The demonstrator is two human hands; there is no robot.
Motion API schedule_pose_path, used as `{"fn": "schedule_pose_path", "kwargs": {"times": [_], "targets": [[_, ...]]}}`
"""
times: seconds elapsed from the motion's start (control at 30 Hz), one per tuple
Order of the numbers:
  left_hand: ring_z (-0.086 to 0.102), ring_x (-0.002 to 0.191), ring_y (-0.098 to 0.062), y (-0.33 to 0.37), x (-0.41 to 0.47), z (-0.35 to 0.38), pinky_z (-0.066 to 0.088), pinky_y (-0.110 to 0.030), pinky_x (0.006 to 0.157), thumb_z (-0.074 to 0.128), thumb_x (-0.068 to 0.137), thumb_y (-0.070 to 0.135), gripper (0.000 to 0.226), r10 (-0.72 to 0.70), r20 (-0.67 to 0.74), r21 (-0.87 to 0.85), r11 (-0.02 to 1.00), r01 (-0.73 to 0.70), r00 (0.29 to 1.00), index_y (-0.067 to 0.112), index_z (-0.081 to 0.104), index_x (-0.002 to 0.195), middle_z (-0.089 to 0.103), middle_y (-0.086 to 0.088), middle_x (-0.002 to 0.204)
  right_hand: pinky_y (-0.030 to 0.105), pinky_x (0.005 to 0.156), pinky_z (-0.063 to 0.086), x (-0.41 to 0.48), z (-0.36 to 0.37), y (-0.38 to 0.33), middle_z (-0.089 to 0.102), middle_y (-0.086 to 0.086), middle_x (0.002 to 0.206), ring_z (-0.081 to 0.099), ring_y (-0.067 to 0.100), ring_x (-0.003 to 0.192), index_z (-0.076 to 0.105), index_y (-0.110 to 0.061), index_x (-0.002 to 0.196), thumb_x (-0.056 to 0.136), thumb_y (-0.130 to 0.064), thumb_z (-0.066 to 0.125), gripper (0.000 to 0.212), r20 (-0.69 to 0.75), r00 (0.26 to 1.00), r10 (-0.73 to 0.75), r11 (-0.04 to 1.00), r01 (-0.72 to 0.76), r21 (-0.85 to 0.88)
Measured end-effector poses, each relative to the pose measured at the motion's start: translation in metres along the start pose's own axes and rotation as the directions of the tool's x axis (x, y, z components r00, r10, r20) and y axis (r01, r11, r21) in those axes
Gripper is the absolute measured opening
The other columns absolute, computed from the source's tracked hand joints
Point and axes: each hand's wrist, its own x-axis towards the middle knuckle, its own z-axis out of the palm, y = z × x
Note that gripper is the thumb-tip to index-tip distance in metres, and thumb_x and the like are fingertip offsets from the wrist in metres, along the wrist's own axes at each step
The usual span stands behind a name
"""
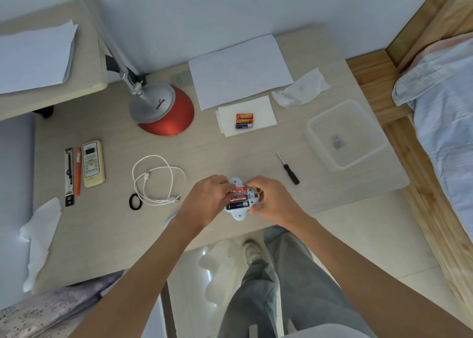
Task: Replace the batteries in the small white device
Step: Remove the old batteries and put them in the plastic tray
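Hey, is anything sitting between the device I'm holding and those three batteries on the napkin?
Nothing visible. Bare desk lies between the white device and the batteries on the napkin. The screwdriver lies off to the right and the white cable to the left, both clear of that path.

Device (pixel 239 200) between left hand (pixel 204 202) and right hand (pixel 272 202) at desk (pixel 204 156) edge; cable (pixel 158 181) left, screwdriver (pixel 288 170) right, batteries (pixel 244 121) on tissue (pixel 263 111) behind.

The pale counter (pixel 107 230) carries a screwdriver (pixel 288 168) just right of the right hand (pixel 271 199), a white cable (pixel 158 179) left of the left hand (pixel 207 197), and a lamp base (pixel 163 110) beyond.
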Motion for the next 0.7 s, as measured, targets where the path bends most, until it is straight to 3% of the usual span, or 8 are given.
{"fn": "schedule_pose_path", "kwargs": {"times": [0.13,0.3,0.5,0.7], "targets": [[0.069,0.078,-0.019,0.004,-0.002,-0.012,0.06,-0.044,0.071,0.082,0.093,0.012,0.014,-0.149,-0.054,-0.186,0.973,0.137,0.987,0.017,0.084,0.105,0.075,0.003,0.092,0.037,0.076,0.06,0.001,0.001,0.001,0.07,-0.009,0.095,0.067,0.011,0.082,0.072,-0.022,0.106,0.07,-0.019,0.092,0.042,0.006,1.0,0.005,1.0,-0.005,-0.012],[0.073,0.08,-0.012,0.012,0.004,-0.033,0.063,-0.042,0.078,0.088,0.089,0.01,0.016,-0.237,-0.125,-0.36,0.916,0.179,0.963,0.015,0.085,0.104,0.078,0.005,0.093,0.034,0.078,0.061,0.0,0.002,0.003,0.071,-0.006,0.102,0.068,0.01,0.087,0.072,-0.018,0.116,0.069,-0.014,0.092,0.051,-0.006,1.0,0.018,1.0,-0.018,-0.006],[0.072,0.077,-0.011,0.027,0.06,-0.058,0.064,-0.041,0.078,0.092,0.085,0.013,0.018,-0.17,-0.156,-0.366,0.925,0.103,0.973,0.018,0.086,0.101,0.075,0.006,0.09,0.032,0.082,0.062,-0.002,0.004,0.003,0.071,-0.007,0.106,0.068,0.009,0.092,0.07,-0.019,0.118,0.075,-0.015,0.091,0.048,-0.002,0.999,0.047,0.999,-0.047,-0.002],[0.068,0.078,-0.013,0.056,0.148,-0.057,0.062,-0.038,0.077,0.092,0.084,0.015,0.016,-0.073,-0.052,-0.391,0.919,0.047,0.996,0.02,0.086,0.098,0.074,0.005,0.088,0.034,0.081,0.062,-0.004,0.002,0.002,0.07,-0.008,0.105,0.067,0.009,0.091,0.069,-0.021,0.117,0.078,-0.013,0.083,0.042,0.003,0.997,0.071,0.997,-0.071,-0.002]]}}
